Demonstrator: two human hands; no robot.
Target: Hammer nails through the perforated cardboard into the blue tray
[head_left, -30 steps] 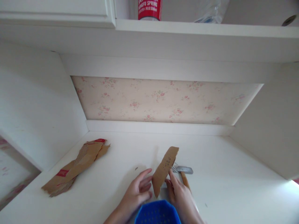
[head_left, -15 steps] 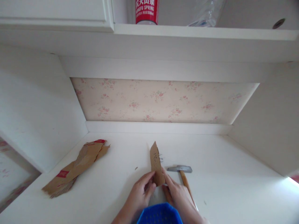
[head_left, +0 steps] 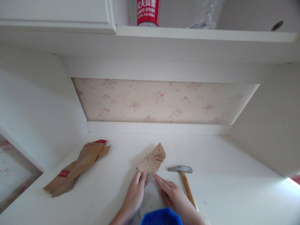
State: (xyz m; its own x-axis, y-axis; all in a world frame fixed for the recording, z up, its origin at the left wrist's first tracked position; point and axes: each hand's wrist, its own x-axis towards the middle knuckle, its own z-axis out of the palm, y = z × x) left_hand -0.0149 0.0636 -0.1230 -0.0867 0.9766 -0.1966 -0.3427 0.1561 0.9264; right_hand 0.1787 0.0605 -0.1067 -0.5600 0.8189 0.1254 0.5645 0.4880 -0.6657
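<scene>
Several thin nails (head_left: 159,156) poke out of a small piece of brown cardboard (head_left: 150,163), mostly near its far end; small holes dot its face. My left hand (head_left: 135,191) pinches the cardboard's near left edge between thumb and fingers. At the near right edge, my right hand (head_left: 172,191) is closed, with a fingertip against the cardboard; its lower fingers are in shadow. A blue perforated basket (head_left: 161,217) stands between my forearms, cut off by the bottom of the view. Thin dark marks, too blurred to name, show on the counter behind it.
A hammer (head_left: 185,181) with a wooden handle lies right of my right hand. Torn cardboard (head_left: 78,168) lies on the white counter (head_left: 229,184) at the left. Above is a shelf (head_left: 201,33) with a red-labelled bottle (head_left: 148,14) and clear plastic (head_left: 205,18).
The piece of cardboard has been turned from nearly edge-on to show its nail-studded face, tilting left at its near end. My left hand has shifted left with it.
</scene>
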